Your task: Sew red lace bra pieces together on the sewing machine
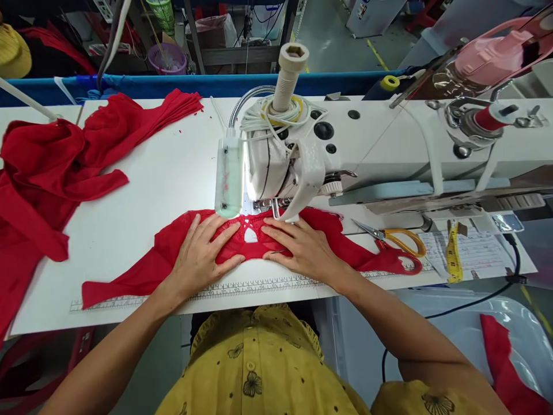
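A red garment piece (253, 251) with lace and a crossed-strap opening lies spread on the sewing table, its upper edge at the needle area of the white sewing machine (309, 164). My left hand (205, 253) rests flat on the cloth left of the opening, fingers spread. On the other side, my right hand (302, 251) presses the cloth with its fingers stretched out. A thin dark thing shows by the right thumb, too small to name. The machine's lamp (228, 176) hangs just above the left fingertips.
Red cloth pieces (47, 173) are heaped on the left. Orange-handled scissors (395, 236), red-handled scissors (400, 259) and a yellow tape measure (453, 253) lie right. A printed ruler (259, 285) runs along the front edge. A plastic tub (432, 328) stands below.
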Tool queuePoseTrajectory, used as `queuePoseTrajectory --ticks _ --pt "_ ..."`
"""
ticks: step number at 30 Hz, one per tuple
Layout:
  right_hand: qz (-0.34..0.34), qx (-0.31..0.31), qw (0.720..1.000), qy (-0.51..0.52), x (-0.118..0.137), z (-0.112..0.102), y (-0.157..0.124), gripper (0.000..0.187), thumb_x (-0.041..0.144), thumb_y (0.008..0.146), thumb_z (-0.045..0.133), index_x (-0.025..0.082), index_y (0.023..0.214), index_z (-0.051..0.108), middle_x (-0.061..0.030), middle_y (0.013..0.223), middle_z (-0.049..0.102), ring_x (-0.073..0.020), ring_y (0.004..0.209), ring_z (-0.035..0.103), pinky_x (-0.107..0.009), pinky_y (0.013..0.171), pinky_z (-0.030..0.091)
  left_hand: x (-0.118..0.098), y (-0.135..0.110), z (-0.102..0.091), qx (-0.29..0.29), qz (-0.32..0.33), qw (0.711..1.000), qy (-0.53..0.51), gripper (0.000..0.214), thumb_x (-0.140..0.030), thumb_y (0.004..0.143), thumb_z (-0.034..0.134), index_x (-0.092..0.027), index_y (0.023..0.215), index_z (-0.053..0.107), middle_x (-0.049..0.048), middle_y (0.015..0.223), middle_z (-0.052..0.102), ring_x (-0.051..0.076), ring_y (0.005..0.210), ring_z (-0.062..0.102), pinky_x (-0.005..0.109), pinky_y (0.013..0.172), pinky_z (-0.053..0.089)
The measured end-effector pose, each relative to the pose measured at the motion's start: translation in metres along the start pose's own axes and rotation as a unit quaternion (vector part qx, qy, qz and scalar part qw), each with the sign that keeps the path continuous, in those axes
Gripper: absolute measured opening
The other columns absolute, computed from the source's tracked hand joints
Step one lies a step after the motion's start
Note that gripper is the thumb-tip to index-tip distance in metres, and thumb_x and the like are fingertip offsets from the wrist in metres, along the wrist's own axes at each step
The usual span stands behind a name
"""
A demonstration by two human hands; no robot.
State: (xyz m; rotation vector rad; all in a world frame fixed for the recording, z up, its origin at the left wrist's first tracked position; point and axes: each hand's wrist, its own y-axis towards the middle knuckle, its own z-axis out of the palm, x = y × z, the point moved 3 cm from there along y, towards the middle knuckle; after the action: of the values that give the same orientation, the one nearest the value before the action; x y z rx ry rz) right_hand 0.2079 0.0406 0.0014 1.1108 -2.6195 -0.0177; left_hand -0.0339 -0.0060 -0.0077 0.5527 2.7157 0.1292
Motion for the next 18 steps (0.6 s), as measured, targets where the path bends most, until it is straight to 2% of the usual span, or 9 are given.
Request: queuePoseTrajectory --ticks 12,18 --pt "0.004 0.007 1.000 -0.009 -0.0012 0.0018 -0.0009 0.057 0.062 0.095 0.056 0.026 0.140 0.061 -0.0058 0.137 0.066 -0.0280 0.109 0.057 -0.028 0.043 0.032 -0.0012 0.0004 -0.0006 -0.004 -0.002 1.000 0.014 0.059 -0.053 0.094 0.060 -0.024 0.145 0.050 0.0134 0.146 0.054 0.034 0.139 0.047 0.061 0.121 0.031" --pt "0.011 0.021 1.000 -0.012 0.0000 -0.0005 -0.0003 0.059 0.064 0.097 0.051 0.026 0.141 0.059 -0.0027 0.143 0.062 -0.0284 0.114 0.056 -0.029 0.048 0.038 -0.0009 -0.0001 -0.0006 0.002 0.008 1.000 0.029 0.059 -0.053 0.096 0.058 -0.022 0.146 0.050 0.0141 0.147 0.053 0.033 0.141 0.045 0.059 0.123 0.028"
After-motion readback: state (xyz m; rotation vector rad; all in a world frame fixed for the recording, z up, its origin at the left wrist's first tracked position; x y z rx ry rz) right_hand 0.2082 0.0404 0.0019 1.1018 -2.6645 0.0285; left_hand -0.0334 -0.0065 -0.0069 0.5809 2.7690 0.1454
